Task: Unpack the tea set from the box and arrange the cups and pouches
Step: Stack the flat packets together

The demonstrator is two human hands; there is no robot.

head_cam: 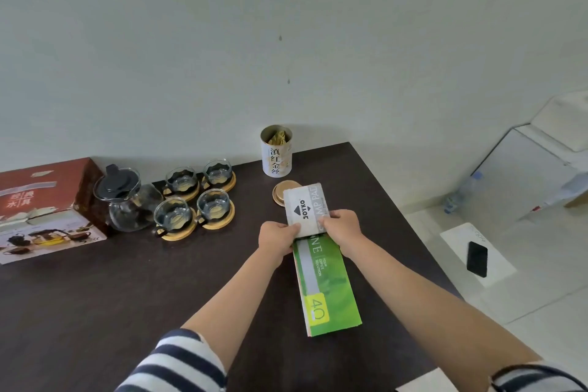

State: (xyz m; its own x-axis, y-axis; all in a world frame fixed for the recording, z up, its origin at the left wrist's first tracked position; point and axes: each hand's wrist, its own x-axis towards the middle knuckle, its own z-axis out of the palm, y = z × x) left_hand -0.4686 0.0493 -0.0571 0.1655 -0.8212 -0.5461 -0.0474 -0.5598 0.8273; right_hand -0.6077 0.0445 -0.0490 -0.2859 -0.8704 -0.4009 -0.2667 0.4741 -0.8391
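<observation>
Green pad (pixel 331 293) flat on table (pixel 95 296); left hand (pixel 277 237), right hand (pixel 341 226) fingers clamped on grey box (pixel 304 212) sides. Light, stiff card; cups (pixel 194 197) fragile, lift by handle.

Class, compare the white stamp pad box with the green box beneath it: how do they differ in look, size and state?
The white stamp pad box is shorter and printed JOYKO; the green box is longer and marked 40. The left hand and right hand grip the white one, while the green one lies flat on the dark table. Both are rectangular cardboard packs.
</observation>
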